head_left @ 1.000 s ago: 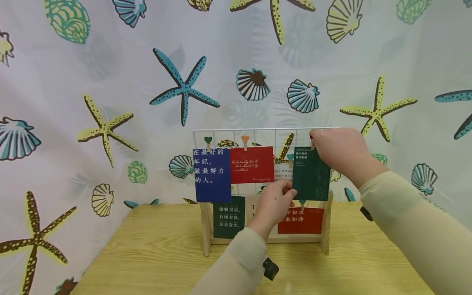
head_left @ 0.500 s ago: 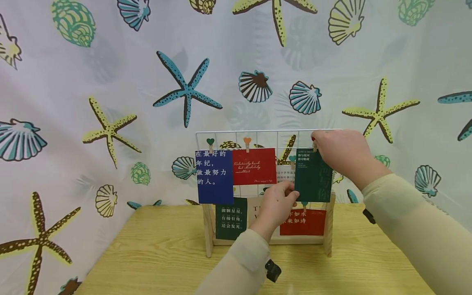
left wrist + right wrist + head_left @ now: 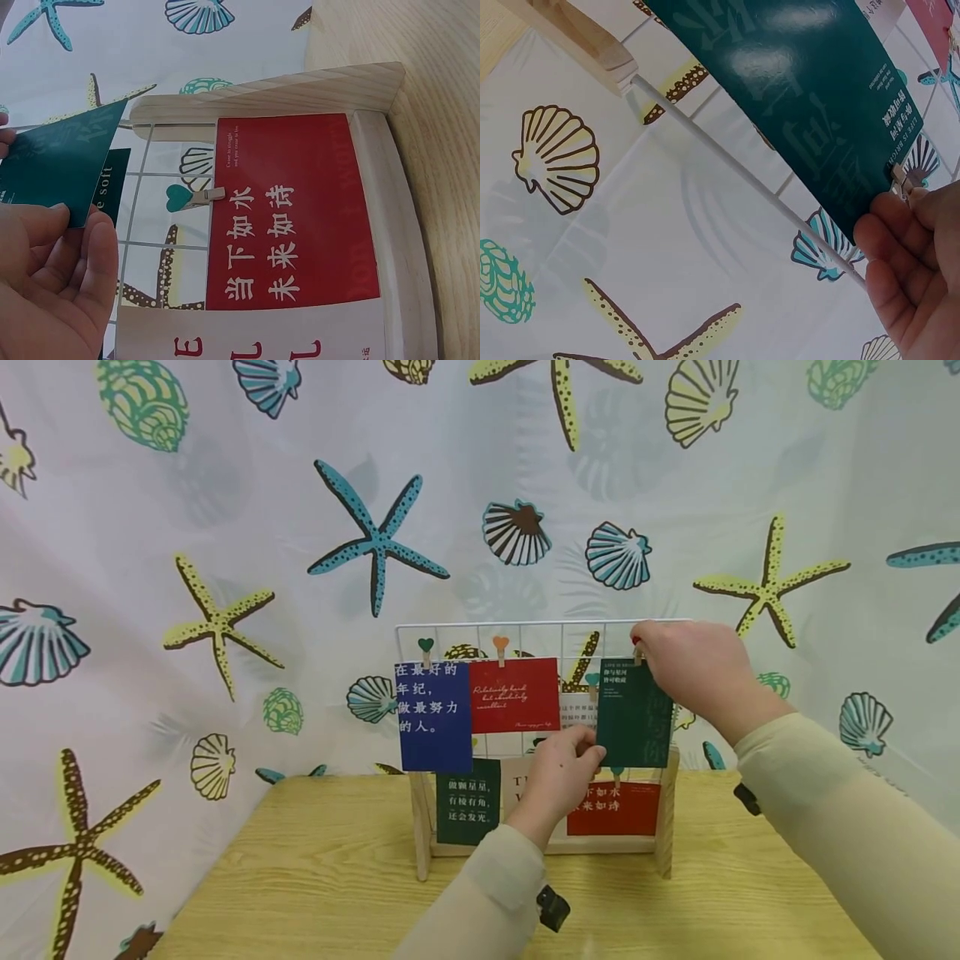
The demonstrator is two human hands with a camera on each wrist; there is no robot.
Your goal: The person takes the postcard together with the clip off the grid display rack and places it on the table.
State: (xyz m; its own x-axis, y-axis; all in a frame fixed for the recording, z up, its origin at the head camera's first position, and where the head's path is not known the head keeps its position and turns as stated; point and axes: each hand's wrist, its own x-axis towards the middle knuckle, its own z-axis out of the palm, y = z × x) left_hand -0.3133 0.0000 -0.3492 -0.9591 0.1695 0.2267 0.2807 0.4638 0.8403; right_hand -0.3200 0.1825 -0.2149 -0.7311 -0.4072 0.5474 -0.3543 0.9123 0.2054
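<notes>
One green card point(image 3: 633, 727) hangs upright at the right of the white grid point(image 3: 517, 623), and we see it held low and high. The left grip point(image 3: 557, 777) is closed to the card's thickness: its thumb lies on the front near the bottom left corner, with fingers behind, so the edge is pinched between them. The right grip point(image 3: 697, 668), up at the top edge, pinches a wooden clip point(image 3: 901, 178) between thumb and finger; we see a bit of red beside its fingertips. This clip sits on the card's top edge, but we cannot tell whether it also bites the grid. To the left, we find a red card point(image 3: 517, 689) under an orange-heart clip point(image 3: 501, 647), then a blue card point(image 3: 435, 743) under a green-heart clip point(image 3: 427, 647). Below the green card, we see a second red card point(image 3: 292, 210) with a teal-heart clip point(image 3: 181, 198) on its edge. The wooden stand point(image 3: 665, 835) rests on the tabletop point(image 3: 300, 860).
</notes>
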